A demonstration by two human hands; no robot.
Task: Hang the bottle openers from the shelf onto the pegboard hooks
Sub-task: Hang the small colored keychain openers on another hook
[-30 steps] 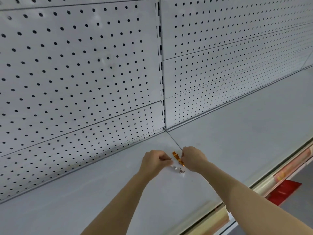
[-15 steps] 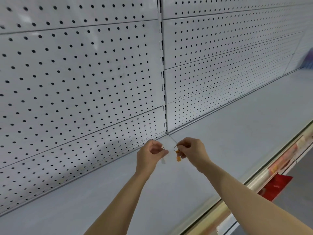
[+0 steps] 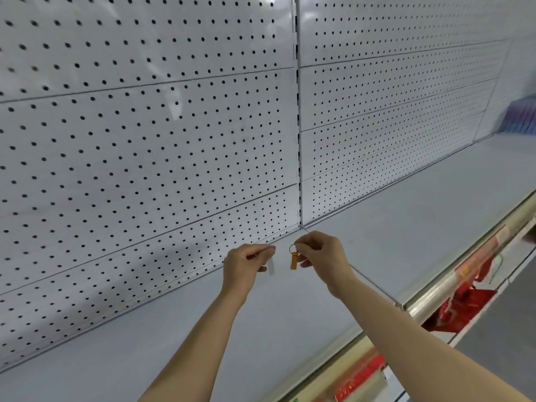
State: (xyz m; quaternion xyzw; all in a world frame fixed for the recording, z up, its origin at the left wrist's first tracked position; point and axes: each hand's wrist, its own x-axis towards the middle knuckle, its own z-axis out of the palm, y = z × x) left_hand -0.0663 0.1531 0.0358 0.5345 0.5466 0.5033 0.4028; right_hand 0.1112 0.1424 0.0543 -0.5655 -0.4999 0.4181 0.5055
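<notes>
Two bottle openers are up off the shelf (image 3: 391, 227): one orange bottle opener (image 3: 293, 261) dangles from a ring pinched by the right hand (image 3: 322, 253); at its 9 o'clock the left hand (image 3: 245, 264) pinches a pale bottle opener (image 3: 271, 267) (blurred). White pegboard (image 3: 145, 140) fills 12 o'clock behind them; red packaging (image 3: 464, 309) sits below the shelf at 4.

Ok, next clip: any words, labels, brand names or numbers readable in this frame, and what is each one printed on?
None can be read.
Red and yellow price strip on the shelf's front edge: print too blurred.
Red packages below the shelf: nothing legible.
Orange bottle opener in the right hand: no marking shows.
Pale bottle opener in the left hand: blurred, nothing readable.
Pegboard: only holes.
</notes>
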